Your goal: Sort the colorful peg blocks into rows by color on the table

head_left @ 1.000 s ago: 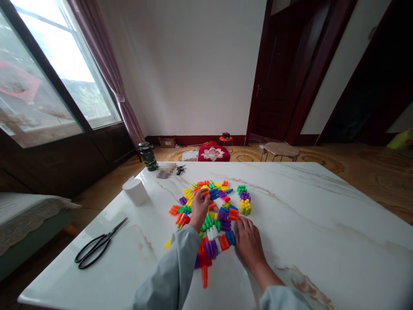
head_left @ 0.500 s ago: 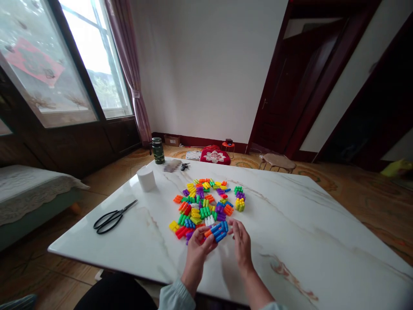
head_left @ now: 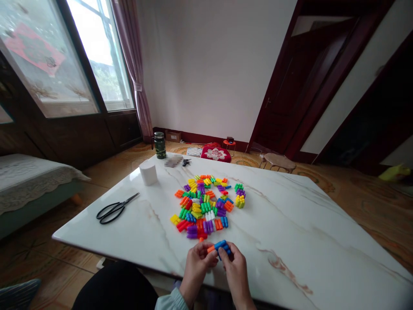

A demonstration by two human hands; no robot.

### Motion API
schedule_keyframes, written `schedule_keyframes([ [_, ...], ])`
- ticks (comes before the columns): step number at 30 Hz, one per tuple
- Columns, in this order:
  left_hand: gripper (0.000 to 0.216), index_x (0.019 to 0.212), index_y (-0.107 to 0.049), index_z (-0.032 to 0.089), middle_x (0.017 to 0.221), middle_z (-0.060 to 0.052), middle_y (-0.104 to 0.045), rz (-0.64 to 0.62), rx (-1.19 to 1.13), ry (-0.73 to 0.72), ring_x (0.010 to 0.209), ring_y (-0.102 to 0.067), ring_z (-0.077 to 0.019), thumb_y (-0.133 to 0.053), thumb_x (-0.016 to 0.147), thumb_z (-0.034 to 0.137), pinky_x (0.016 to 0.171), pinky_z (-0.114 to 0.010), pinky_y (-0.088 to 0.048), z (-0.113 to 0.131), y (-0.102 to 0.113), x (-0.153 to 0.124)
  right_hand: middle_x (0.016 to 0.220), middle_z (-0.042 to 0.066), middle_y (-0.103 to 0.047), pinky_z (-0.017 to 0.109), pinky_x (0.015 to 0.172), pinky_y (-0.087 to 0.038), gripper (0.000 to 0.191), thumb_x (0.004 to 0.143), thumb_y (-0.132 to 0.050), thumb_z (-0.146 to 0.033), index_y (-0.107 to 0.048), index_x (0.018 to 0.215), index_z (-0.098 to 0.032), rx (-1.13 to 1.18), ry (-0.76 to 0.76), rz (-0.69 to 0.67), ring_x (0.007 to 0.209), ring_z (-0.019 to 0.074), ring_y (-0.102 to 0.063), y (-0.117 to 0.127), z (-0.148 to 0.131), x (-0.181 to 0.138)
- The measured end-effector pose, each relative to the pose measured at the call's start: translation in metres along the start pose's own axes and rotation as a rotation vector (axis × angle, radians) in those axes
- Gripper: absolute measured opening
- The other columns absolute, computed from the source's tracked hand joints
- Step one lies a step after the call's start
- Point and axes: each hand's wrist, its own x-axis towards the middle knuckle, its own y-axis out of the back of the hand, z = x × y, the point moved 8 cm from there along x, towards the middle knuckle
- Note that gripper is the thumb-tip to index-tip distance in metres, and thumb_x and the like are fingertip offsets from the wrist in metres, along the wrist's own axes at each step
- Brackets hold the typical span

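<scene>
I'm watching left hand (head_left: 195,265) gripping orange block (head_left: 211,249), right hand (head_left: 236,268) gripping blue block (head_left: 220,244), near front edge of table (head_left: 290,215): slipping could be dropping either.

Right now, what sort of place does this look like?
Probably a room in a home, perhaps a living room. Pointers: a cloth-covered bed or couch on the left, a purple curtain by the window, and a stool beyond the table.
</scene>
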Motion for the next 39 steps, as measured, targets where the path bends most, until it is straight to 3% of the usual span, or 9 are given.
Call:
schedule_keyframes([
  [3, 0.055, 0.079, -0.068, 0.011, 0.063, -0.007, -0.07, 0.003, 0.027, -0.048, 0.054, -0.065, -0.0164, -0.087, 0.05, 0.053, 0.054, -0.027, -0.053, 0.001, -0.002, 0.008, 0.055, -0.002, -0.055, 0.024, 0.045, -0.036, 0.048, 0.072, -0.065, -0.061, -0.069, 0.086, -0.015, -0.003, 0.019, 0.051, 0.049, 0.0134, -0.046, 0.006, -0.002, 0.005],
  [6, 0.051, 0.089, -0.069, 0.012, 0.076, -0.01, -0.073, -0.008, 0.143, -0.163, 0.065, -0.07, -0.021, -0.078, 0.064, 0.055, 0.063, -0.033, -0.057, 0.032, -0.007, 0.034, 0.058, 0.0, -0.059, 0.026, 0.05, -0.041, 0.05, 0.075, -0.061, -0.062, -0.069, 0.089, -0.014, -0.042, 0.083, 0.226, 0.052, 0.0157, -0.051, 0.035, -0.013, 0.029],
  [9, 0.038, 0.101, -0.071, 0.014, 0.096, -0.013, -0.074, -0.002, 0.535, -0.395, 0.088, -0.071, -0.0265, -0.069, 0.078, 0.044, 0.08, -0.039, -0.057, 0.083, -0.01, 0.066, 0.076, 0.008, -0.069, 0.032, 0.066, -0.049, 0.05, 0.075, -0.057, -0.059, -0.067, 0.095, -0.015, -0.177, 0.195, 0.438, 0.069, 0.0218, -0.061, 0.077, -0.022, 0.062],
  [12, 0.054, 0.128, -0.061, 0.02, 0.14, -0.014, -0.055, -0.031, 0.966, -0.66, 0.124, -0.056, -0.032, -0.071, 0.075, 0.029, 0.101, -0.047, -0.048, 0.111, -0.013, 0.081, 0.091, 0.014, -0.071, 0.037, 0.077, -0.05, 0.042, 0.074, -0.051, -0.053, -0.067, 0.089, -0.018, -0.39, 0.332, 0.364, 0.084, 0.0274, -0.065, 0.092, -0.014, 0.09],
  [15, 0.047, 0.133, -0.057, 0.022, 0.149, -0.013, -0.045, -0.001, 1.209, -0.818, 0.135, -0.044, -0.0315, -0.061, 0.086, 0.03, 0.107, -0.05, -0.042, 0.104, -0.004, 0.075, 0.1, 0.015, -0.071, 0.037, 0.078, -0.051, 0.04, 0.077, -0.047, -0.047, -0.064, 0.099, -0.018, -0.461, 0.343, 0.325, 0.089, 0.0277, -0.067, 0.099, 0.015, 0.099],
  [19, 0.049, 0.138, -0.051, 0.028, 0.152, -0.008, -0.041, 0.008, 1.368, -0.886, 0.142, -0.034, -0.0316, -0.055, 0.091, 0.044, 0.112, -0.054, -0.035, 0.08, 0.008, 0.055, 0.087, 0.01, -0.072, 0.034, 0.068, -0.05, 0.04, 0.08, -0.047, -0.046, -0.06, 0.105, -0.018, -0.483, 0.265, 0.366, 0.078, 0.026, -0.068, 0.103, 0.038, 0.096],
  [25, 0.056, 0.134, -0.056, 0.026, 0.152, -0.01, -0.041, 0.011, 1.497, -0.876, 0.141, -0.033, -0.0351, -0.06, 0.084, 0.051, 0.113, -0.057, -0.031, 0.069, 0.005, 0.055, 0.098, 0.01, -0.068, 0.031, 0.074, -0.049, 0.028, 0.083, -0.044, -0.033, -0.064, 0.097, -0.019, -0.606, 0.358, 0.333, 0.086, 0.023, -0.065, 0.097, 0.019, 0.107],
  [33, 0.053, 0.134, -0.056, 0.027, 0.147, -0.009, -0.047, 0.039, 1.533, -0.923, 0.137, -0.04, -0.0338, -0.058, 0.085, 0.048, 0.111, -0.055, -0.034, 0.067, 0.004, 0.057, 0.104, 0.011, -0.069, 0.028, 0.074, -0.043, 0.026, 0.084, -0.05, -0.017, -0.062, 0.107, -0.015, -0.779, 0.059, 0.437, 0.092, 0.0221, -0.064, 0.125, 0.009, 0.17],
  [39, 0.054, 0.137, -0.053, 0.029, 0.147, -0.008, -0.048, 0.044, 1.572, -0.92, 0.137, -0.04, -0.033, -0.057, 0.086, 0.049, 0.111, -0.054, -0.033, 0.063, 0.005, 0.059, 0.106, 0.009, -0.069, 0.027, 0.068, -0.038, 0.027, 0.086, -0.049, -0.015, -0.064, 0.109, -0.017, -0.833, 0.045, 0.467, 0.09, 0.0209, -0.063, 0.125, 0.003, 0.196],
])
